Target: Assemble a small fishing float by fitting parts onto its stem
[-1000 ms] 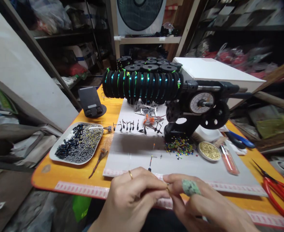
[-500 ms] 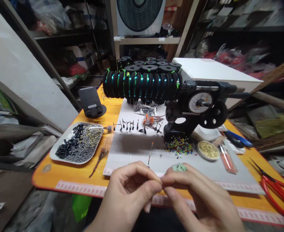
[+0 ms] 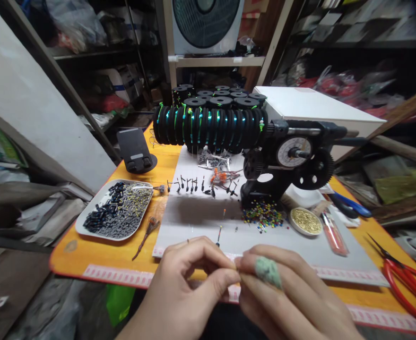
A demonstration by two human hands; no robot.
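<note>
At the bottom centre of the frame, the left hand and the right hand are meeting with their fingertips pressed together, pinching something very small between them; it is too small and too hidden to say what it is. The right hand is wearing a pale green wrap on one finger. Just above the hands, a white work mat is lying on the orange table. On the mat a thin small float with an orange tip is lying near the fingers. In the middle, a black winding machine with gears is standing, and a heap of small coloured beads is lying before it. At centre left, a white tray of dark tubes is resting.
</note>
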